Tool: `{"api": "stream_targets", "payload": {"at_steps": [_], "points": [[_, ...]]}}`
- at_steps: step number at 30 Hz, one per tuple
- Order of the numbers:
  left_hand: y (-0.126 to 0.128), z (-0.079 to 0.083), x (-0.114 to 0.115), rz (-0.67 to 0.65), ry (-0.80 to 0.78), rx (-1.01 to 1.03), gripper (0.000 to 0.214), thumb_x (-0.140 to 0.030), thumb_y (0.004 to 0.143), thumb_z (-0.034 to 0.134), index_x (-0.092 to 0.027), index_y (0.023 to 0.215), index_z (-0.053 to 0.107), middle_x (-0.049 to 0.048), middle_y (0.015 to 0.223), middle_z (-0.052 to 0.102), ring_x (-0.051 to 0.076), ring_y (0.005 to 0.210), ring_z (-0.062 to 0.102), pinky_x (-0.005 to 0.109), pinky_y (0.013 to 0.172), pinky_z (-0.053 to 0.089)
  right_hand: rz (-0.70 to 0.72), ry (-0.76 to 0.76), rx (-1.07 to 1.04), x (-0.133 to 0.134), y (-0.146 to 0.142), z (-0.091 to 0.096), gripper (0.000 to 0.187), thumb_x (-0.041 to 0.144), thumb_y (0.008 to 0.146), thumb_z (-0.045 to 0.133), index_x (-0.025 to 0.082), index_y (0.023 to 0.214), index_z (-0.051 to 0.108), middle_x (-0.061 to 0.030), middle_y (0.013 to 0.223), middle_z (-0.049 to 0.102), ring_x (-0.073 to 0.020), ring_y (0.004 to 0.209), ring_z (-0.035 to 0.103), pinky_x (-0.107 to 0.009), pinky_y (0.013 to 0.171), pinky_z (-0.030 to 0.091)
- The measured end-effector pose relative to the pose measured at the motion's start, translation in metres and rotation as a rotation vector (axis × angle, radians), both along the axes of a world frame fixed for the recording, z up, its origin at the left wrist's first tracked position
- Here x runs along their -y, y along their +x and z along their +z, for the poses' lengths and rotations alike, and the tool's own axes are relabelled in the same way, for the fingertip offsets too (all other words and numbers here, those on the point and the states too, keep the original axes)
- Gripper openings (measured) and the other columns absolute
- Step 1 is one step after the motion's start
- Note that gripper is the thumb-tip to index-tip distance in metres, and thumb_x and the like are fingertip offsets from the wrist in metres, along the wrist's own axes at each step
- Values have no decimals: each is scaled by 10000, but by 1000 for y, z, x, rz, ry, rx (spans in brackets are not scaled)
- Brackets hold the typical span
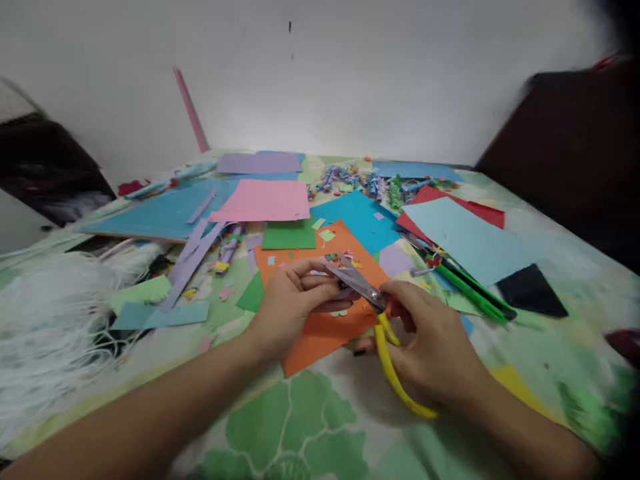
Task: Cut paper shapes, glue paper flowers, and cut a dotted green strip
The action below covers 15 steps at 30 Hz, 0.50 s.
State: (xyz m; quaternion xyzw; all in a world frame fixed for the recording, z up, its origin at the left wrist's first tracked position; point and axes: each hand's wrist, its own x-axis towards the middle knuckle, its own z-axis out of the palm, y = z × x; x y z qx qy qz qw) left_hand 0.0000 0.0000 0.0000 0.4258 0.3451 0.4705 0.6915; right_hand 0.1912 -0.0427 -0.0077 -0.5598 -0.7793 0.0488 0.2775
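Gripping scissors pivot-side presumably steadies the right hand. Left hand curls narrowly—contents unclear—before the table's far edge.

The left arm slants in from lower left, the right arm from lower right. The left hand points its thumb rightward, fingers bent beside it. The right hand curls closed nearby, one dark-nailed fingertip showing below.
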Motion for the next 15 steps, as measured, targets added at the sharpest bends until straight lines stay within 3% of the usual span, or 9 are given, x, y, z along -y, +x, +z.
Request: {"api": "stream_targets", "payload": {"at_steps": [15], "points": [[-5, 0, -7, 13, 32, -6, 184, -203, 672, 798, -149, 814, 695, 26, 748, 754, 159, 681, 725, 192, 609, 589, 52, 175, -39, -1, 2, -4, 353, 311, 699, 695, 148, 1005, 635, -52, 813, 651, -145, 619, 563, -253, 544, 412]]}}
